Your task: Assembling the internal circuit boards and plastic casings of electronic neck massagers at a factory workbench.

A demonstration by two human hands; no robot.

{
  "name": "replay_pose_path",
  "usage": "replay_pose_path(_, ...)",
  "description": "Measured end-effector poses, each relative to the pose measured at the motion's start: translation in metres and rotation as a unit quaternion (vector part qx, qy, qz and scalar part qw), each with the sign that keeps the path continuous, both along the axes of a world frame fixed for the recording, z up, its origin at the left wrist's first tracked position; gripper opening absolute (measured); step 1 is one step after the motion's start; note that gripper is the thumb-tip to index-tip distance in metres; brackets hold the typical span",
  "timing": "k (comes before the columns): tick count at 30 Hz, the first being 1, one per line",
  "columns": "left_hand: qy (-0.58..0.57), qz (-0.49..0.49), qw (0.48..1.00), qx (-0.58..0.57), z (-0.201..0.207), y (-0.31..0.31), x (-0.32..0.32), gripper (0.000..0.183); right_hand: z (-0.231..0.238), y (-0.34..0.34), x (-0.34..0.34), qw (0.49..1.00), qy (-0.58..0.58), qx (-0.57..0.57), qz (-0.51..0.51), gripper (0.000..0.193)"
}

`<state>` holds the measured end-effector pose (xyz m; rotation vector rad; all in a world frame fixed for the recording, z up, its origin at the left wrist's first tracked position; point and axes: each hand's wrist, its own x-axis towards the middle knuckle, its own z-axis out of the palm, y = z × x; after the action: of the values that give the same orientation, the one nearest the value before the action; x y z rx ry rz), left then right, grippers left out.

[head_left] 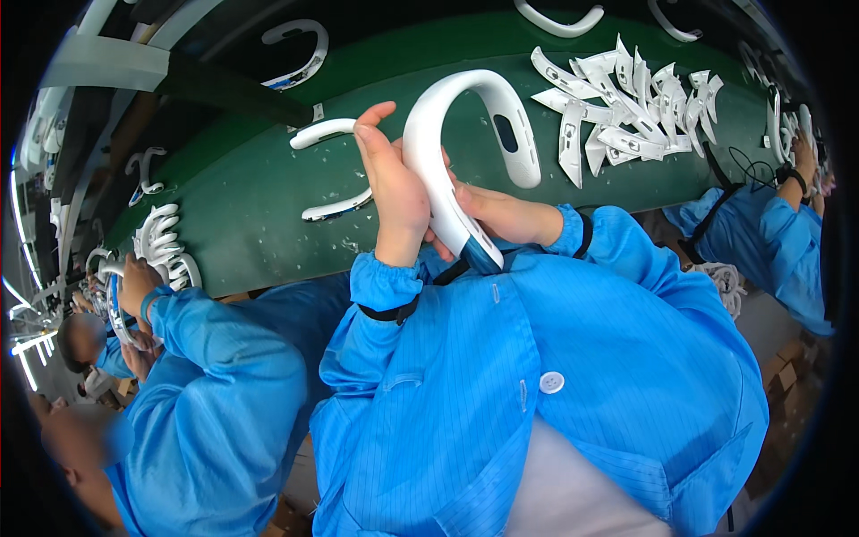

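Above the green worktable (268,215), close to my chest, I hold up a white U-shaped neckband device (432,134). A dark oval window (507,132) sits on its right arm, and the lower end of its left arm shows a blue-grey inner section. My left hand (399,183) presses against the outer left side, its thumb and a finger pointing up and others hidden behind. My right hand (510,213) grips the lower left arm from the inner side, thumb against the shell. Beside my left hand lie two curved white shell pieces (324,132).
A pile of curved white shell parts (631,103) lies on the table at the right. More U-shaped pieces (309,55) lie along the far side. Co-workers in blue sit close on my left (215,385) and right (769,224). A grey post (116,63) crosses the upper left.
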<state>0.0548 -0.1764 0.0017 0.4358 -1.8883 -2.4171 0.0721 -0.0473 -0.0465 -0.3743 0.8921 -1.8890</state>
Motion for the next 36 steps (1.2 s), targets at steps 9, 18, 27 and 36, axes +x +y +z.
replay_pose_path(9, -0.002, 0.062, 0.998, -0.028, -0.013, 0.004, -0.020, 0.052, 0.023, -0.008, 0.000, 0.975, 0.116, 0.142, -0.125, 0.046)
replay_pose_path(18, -0.028, -0.018, 0.998, 0.051, -0.009, -0.006, -0.031, 0.054, 0.013, -0.001, -0.006, 0.992, 0.039, 0.074, -0.091, 0.042)
replay_pose_path(27, -0.010, -0.023, 0.990, 0.135, -0.056, 0.000, -0.007, 0.062, 0.003, 0.005, -0.043, 0.914, -0.086, 0.119, -0.378, 0.049)
replay_pose_path(36, -0.152, -0.135, 0.972, 0.120, -0.073, 0.034, 0.012, 0.072, 0.023, 0.004, -0.062, 0.927, -0.109, 0.143, -0.330, 0.047)
